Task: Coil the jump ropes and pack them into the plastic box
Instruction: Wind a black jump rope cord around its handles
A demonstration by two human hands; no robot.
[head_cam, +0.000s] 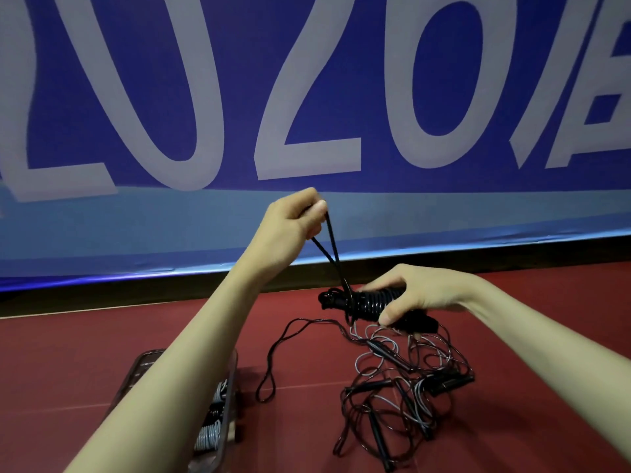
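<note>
A blue banner (341,97) with large pale lettering fills the background above a red floor (136,353), where a person works on jump ropes with both bare hands. At the lower left of the floor stands the plastic box (228,397), partly hidden behind the left forearm; coiled ropes (211,425), grey and black, lie inside it. To the right of the box, a loose tangle of ropes (403,387) in black and grey sprawls on the floor, several black handles among its loops, and one black strand trails away from it toward the box. Above the far edge of that tangle the right hand (420,295) holds a black coiled rope bundle (362,302) off the floor, fingers (387,317) curled around it, the rope wound in tight turns about its handles. The left hand (290,223) is raised higher, near the banner's lower band, its fingers and thumb pinching a loop of black rope (329,240); the loop's two strands run taut down to the left end of the bundle, meeting it just beside the right hand's fingertips
</note>
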